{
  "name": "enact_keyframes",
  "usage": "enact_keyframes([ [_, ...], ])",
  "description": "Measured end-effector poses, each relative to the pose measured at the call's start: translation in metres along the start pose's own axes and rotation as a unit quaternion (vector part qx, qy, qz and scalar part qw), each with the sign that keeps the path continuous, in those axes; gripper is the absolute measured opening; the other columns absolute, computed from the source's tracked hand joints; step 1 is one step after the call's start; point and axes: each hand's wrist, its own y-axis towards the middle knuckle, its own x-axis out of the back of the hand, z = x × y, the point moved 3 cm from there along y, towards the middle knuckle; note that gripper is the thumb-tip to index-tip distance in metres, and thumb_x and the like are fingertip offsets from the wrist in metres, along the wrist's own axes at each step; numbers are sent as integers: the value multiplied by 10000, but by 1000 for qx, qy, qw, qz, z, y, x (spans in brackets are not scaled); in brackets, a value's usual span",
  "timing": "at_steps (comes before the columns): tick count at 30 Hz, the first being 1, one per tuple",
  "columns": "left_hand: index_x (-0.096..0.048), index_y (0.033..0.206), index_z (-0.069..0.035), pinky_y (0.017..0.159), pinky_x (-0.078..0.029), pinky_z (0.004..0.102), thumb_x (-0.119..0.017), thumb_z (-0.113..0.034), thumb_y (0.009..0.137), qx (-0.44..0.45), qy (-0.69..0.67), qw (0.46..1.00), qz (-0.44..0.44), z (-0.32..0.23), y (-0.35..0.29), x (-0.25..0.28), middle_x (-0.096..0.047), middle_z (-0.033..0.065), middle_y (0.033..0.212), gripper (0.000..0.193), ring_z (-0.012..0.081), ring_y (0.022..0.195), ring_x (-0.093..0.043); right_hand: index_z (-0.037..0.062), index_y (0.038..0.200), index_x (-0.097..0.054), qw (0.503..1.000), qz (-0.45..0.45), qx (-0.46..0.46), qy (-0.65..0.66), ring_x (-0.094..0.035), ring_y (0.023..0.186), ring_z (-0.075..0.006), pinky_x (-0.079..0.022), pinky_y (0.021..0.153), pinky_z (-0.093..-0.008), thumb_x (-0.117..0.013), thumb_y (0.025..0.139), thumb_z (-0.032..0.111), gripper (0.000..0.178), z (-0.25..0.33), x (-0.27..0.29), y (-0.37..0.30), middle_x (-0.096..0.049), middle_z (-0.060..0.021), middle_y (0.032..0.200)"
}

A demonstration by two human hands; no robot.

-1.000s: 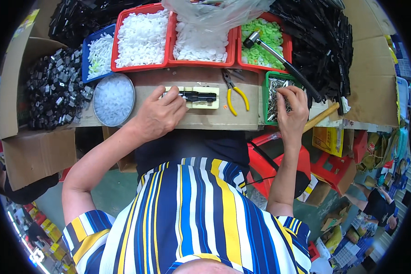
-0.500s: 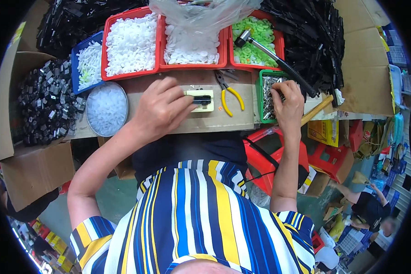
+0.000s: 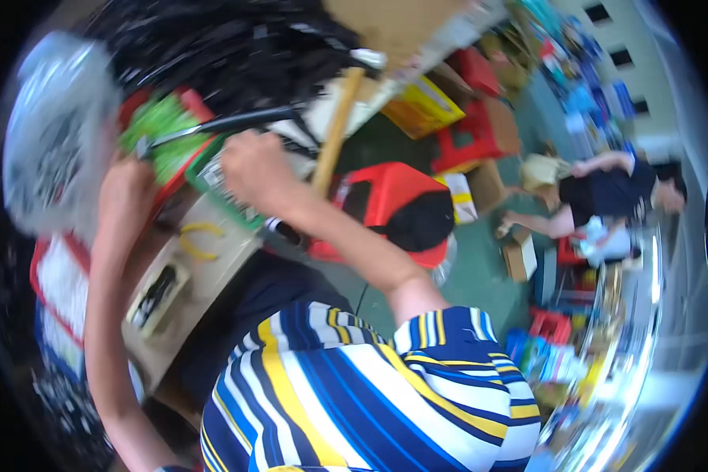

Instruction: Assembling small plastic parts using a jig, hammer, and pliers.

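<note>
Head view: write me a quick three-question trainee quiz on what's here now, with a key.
1. Which hand is nearer the green tray?
2. True or false: the pliers lie between the cream block and the green tray.
3. Fill in: the tool extending over the green pieces is a ____.

Key:
1. The right hand.
2. True.
3. Hammer.

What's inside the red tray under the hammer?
Green pieces show inside the red tray. The hammer crosses above them, and the left hand blocks one corner. Whatever lies beneath the top layer or behind that hand can't be seen.
</note>
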Motion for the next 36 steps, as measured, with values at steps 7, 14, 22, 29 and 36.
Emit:
enact_keyframes([
  [7, -689, 764, 41, 822, -469, 432, -673, 0, 717, -21, -12, 999, 23, -10, 9, -5, -632, 200, 814, 64, 362, 911, -580, 86, 647, -575, 996, -49, -26, 71, -562, 814, -255, -390, 711, -403, -646, 738, 103, 117, -8, 3, -13, -549, -64, 759],
  [14, -668, 736, 38, 727, -473, 433, -668, -7, 713, -44, -70, 994, 66, 1, 15, 6, -626, 198, 750, 51, 363, 795, -586, 92, 645, -569, 993, -75, -23, 89, -568, 790, -257, -396, 698, -408, -648, 721, 98, 109, -6, 3, -10, -543, -64, 737],
  [22, -668, 695, -2, 724, -542, 464, -596, -63, 738, 8, 58, 997, 46, -4, 9, -18, -667, 221, 796, 104, 372, 801, -673, 20, 815, -676, 987, -36, -36, 152, -638, 750, -325, -489, 673, -429, -677, 756, 79, 83, -16, 24, -12, -651, -135, 781],
  [29, -634, 701, -21, 758, -509, 448, -666, -84, 734, -28, 40, 999, 21, -10, 13, -13, -642, 167, 770, 77, 346, 862, -613, 56, 835, -691, 974, -18, -79, 211, -640, 804, -270, -457, 710, -402, -691, 783, 48, 53, -14, 29, -12, -664, -69, 808],
  [36, -645, 722, -16, 731, -501, 450, -702, -71, 691, 5, 104, 994, 39, -13, 19, -11, -633, 185, 736, 85, 361, 789, -636, 45, 843, -667, 971, -31, -66, 228, -633, 794, -268, -446, 696, -393, -685, 790, 44, 56, -10, 30, -12, -664, -72, 813],
])
